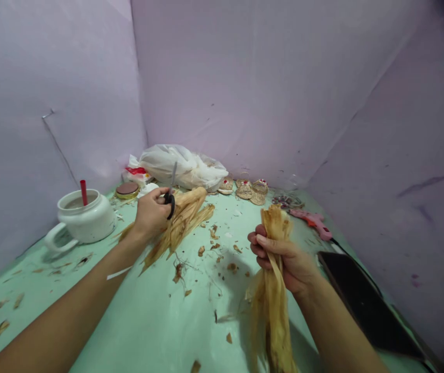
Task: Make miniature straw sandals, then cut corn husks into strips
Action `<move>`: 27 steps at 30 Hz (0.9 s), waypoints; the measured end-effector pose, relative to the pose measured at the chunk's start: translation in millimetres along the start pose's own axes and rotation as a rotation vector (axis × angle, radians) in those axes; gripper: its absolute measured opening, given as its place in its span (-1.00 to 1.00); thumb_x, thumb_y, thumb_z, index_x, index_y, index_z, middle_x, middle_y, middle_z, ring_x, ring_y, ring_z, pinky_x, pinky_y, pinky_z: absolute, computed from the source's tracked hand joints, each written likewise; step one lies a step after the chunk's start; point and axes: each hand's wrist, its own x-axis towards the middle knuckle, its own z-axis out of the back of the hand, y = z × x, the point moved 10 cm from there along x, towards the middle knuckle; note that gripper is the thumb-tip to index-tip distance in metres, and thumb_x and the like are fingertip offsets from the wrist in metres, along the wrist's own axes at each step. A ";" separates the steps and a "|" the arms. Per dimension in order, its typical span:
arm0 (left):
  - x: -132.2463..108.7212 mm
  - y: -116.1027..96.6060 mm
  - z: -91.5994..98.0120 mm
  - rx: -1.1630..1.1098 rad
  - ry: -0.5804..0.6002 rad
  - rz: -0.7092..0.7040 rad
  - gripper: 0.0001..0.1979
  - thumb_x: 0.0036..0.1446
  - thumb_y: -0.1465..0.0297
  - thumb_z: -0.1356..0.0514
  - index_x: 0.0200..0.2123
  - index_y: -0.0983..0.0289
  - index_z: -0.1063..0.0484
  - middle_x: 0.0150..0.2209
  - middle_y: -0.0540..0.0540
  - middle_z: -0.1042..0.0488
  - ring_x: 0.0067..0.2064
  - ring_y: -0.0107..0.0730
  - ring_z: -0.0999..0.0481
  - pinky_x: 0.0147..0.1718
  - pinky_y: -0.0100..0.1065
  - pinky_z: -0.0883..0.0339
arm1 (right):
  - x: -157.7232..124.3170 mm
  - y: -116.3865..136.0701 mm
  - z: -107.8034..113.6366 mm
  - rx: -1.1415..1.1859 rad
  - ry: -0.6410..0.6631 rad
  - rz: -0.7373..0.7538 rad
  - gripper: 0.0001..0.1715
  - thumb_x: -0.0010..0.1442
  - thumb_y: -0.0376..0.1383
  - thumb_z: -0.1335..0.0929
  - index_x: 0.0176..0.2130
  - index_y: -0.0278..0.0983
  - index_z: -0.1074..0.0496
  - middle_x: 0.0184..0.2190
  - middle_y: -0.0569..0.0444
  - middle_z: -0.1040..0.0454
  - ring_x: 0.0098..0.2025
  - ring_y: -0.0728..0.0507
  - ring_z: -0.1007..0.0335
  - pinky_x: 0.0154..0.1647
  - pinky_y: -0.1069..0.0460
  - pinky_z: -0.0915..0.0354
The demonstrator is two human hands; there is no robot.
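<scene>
My left hand (152, 211) is closed round a pair of scissors with black handles (171, 205), its blades pointing up and away from me. Just under and beside that hand lies a pile of dried husks (185, 225), tan and wrinkled, on the green table (159, 311). On the right, my right hand (284, 256) grips a bundle of dried husk (278, 316) held upright above the table. The bundle's cut-looking top sticks out over my thumb, and its long loose strips hang down past the bottom of the view.
A white mug (89, 223) with a red stick stands at left, near a round tin (127, 190). Behind are a plastic bag (185, 163) and several small woven ornaments (245, 190). A pink glue gun (315, 221) and a dark flat device (369, 305) lie right. Husk scraps (214, 246) litter the table.
</scene>
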 end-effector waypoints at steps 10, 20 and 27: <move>-11.6 -27.1 28.9 -0.589 -0.012 0.105 -0.58 -0.38 0.55 -0.28 -0.29 0.26 -0.43 -0.57 -0.10 -0.44 -0.57 -0.56 -0.37 -0.59 -0.54 -0.24 | 5.6 -15.5 0.9 -0.045 -0.007 -0.050 -0.61 -0.28 -0.37 -0.52 -0.45 -0.28 -0.30 -0.54 0.18 -0.43 -0.62 0.10 -0.25 -0.74 0.23 -0.08; -109.7 -35.1 -52.5 -0.635 0.310 0.359 -0.58 -0.31 0.47 -0.28 -0.25 0.25 -0.38 -0.53 -0.06 -0.44 -0.60 -0.54 -0.34 -0.63 -0.51 -0.19 | 7.0 -24.6 -21.0 0.151 -0.003 0.014 -0.69 -0.24 -0.34 -0.51 -0.42 -0.28 -0.39 -0.29 0.03 -0.56 -0.21 -0.14 -0.47 -0.15 -0.03 -0.35; -156.8 -53.0 -84.1 -0.092 0.636 -0.225 -0.67 -0.14 0.56 -0.14 -0.27 0.12 -0.46 -0.45 0.01 -0.48 -0.42 -0.35 -0.45 -0.43 -0.40 -0.31 | 6.4 -23.3 -14.9 0.198 -0.059 0.042 -0.61 -0.31 -0.30 -0.52 -0.42 -0.24 -0.36 -0.54 0.14 -0.50 -0.46 -0.12 -0.45 -0.41 0.00 -0.37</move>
